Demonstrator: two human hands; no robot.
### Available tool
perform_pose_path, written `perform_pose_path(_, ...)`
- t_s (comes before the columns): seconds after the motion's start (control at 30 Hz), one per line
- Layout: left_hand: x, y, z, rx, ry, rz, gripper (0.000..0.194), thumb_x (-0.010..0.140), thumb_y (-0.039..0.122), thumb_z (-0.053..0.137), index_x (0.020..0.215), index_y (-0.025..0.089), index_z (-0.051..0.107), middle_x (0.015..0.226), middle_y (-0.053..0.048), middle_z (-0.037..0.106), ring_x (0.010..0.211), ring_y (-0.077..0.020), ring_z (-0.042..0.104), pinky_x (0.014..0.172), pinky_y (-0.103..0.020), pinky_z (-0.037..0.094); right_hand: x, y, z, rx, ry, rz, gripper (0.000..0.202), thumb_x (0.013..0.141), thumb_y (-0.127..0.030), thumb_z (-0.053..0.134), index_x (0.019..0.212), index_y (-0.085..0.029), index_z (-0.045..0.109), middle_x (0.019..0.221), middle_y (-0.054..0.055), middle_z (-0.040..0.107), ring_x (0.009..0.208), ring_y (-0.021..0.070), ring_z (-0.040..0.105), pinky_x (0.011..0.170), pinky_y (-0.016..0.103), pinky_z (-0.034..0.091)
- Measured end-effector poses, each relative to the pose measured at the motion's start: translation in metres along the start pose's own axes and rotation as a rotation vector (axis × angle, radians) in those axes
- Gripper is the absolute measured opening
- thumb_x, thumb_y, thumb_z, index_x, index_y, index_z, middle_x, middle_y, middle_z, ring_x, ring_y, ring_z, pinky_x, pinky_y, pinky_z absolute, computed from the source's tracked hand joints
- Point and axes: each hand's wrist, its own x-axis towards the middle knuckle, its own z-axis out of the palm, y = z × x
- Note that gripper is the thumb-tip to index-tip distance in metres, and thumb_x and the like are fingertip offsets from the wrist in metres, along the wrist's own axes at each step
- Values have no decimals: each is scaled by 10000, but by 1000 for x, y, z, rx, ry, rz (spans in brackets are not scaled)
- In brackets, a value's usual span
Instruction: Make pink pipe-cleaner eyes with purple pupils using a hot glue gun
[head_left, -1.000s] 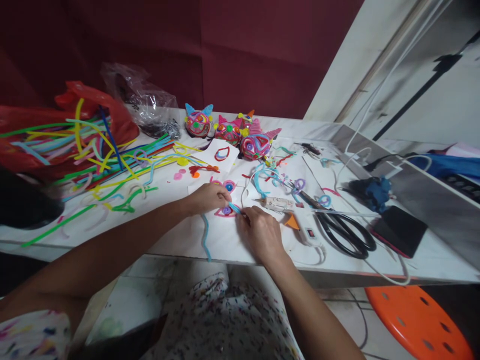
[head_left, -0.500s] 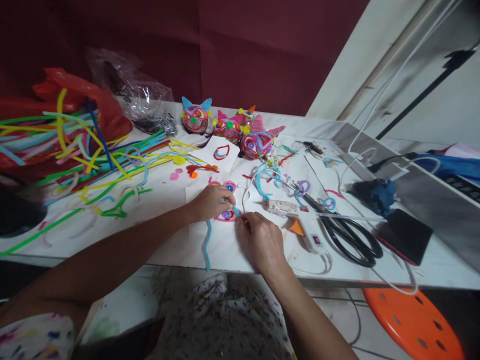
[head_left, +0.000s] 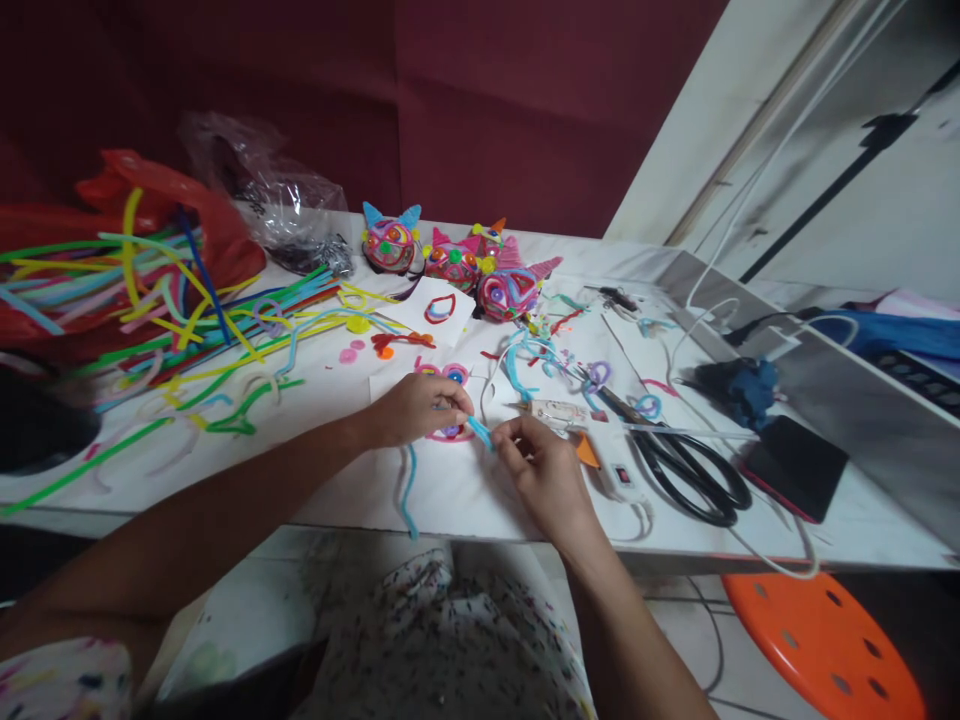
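A light-blue pipe cleaner (head_left: 481, 432) runs between my two hands. My left hand (head_left: 420, 408) pinches it, and a long tail of it hangs down toward the table's front edge. The fingertips of my right hand (head_left: 536, 460) close on its other end. Beneath, partly covered by my left hand, lies a pink and purple pipe-cleaner piece (head_left: 452, 434) on white paper (head_left: 382, 390). Just above is a pink coil with a blue centre (head_left: 455, 376). A glue gun (head_left: 559, 414) with an orange trigger lies right of my right hand.
Black-handled scissors (head_left: 694, 475) and a black phone-like slab (head_left: 799, 465) lie at right. Loose pipe cleaners (head_left: 225, 340) spill from a red bag (head_left: 217, 225) at left. Several colourful animal heads (head_left: 390, 245) stand at the back. An orange stool (head_left: 825, 645) is below the table.
My right hand has lifted slightly and shifted right, drawing the blue pipe cleaner's end away from the paper. My left hand stays nearly in place.
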Motion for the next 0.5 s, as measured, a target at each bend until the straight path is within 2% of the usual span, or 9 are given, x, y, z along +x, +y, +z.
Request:
perform_pose_path(0.17,-11,20,2,104,-1,18,166,763,230,642,862,162,757,751,7,721,693,-118,625,616,-195,432,-7,2,-2,217,-59,4,277,820,-429,645,955,-193,697,673,-11,637,566,151,563,564,275,416)
perform_pose_path(0.27,-19,32,6,212,65,12,169,773,260,648,838,164,772,674,25,696,638,-108,590,588,-199,394,-12,1,-3,272,-36,15,272,815,-402,665,962,-181,719,610,-20,627,537,148,546,560,279,419)
perform_pose_path(0.4,-28,43,12,304,118,20,180,784,275,640,752,168,780,571,34,653,580,-102,541,554,-210,344,-17,0,-8,274,-17,-4,273,825,-419,671,946,-184,739,619,0,664,538,159,568,566,290,444)
perform_pose_path(0.5,-32,48,14,290,145,9,165,762,261,644,754,178,786,599,33,681,584,-106,544,564,-212,363,-20,4,-25,127,42,-78,305,877,-434,633,1016,-189,750,785,54,750,626,189,641,653,321,499)
